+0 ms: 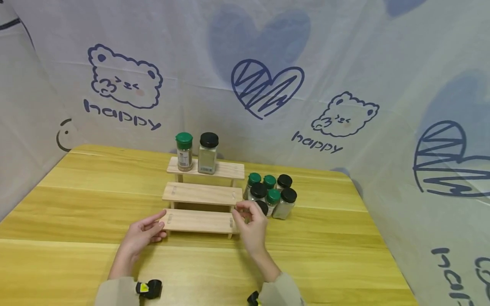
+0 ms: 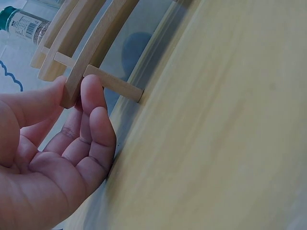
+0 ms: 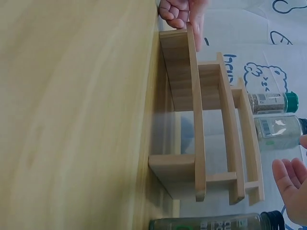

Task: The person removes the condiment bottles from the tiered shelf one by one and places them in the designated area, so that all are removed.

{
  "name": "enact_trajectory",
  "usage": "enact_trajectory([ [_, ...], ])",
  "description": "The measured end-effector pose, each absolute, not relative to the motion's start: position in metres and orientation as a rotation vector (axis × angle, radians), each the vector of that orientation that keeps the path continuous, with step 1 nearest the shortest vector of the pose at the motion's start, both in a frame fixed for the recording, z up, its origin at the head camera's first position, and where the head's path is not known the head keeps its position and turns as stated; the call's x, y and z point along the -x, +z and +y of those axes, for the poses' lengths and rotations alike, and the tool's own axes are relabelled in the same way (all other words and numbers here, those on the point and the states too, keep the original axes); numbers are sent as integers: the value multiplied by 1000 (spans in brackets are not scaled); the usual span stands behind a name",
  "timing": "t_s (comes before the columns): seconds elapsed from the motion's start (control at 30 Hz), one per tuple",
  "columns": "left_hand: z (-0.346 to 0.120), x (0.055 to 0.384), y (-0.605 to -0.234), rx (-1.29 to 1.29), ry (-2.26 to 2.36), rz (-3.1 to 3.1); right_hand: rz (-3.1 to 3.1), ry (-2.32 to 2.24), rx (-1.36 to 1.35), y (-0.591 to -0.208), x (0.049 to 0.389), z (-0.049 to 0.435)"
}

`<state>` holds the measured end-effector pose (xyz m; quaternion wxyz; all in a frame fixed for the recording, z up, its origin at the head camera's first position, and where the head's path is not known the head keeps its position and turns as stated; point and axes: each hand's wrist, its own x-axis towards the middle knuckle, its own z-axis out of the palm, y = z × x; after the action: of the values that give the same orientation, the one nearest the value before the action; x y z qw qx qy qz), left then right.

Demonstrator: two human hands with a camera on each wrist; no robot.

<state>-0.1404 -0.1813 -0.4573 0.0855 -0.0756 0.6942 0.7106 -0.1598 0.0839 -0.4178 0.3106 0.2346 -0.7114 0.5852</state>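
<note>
A three-step wooden spice rack stands on the table. My left hand pinches the left end of its lowest step; in the left wrist view, the thumb and bent fingers hold the board's edge beside a leg. Over the right end of that step is my right hand, its fingers loosely bent and nothing between them. In the right wrist view this hand appears apart from the rack. On the top step, a green-capped spice jar and a black-capped spice jar stand upright.
Several spice jars with green or black caps stand close together to the right of the rack, near my right hand. A printed cloth hangs behind the wood-grain table.
</note>
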Motion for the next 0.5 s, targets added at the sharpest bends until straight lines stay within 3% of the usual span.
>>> enact_trajectory([
  [0.5, -181, 140, -454, 243, 2135, 2058, -1961, 1582, -550, -385, 159, 60],
])
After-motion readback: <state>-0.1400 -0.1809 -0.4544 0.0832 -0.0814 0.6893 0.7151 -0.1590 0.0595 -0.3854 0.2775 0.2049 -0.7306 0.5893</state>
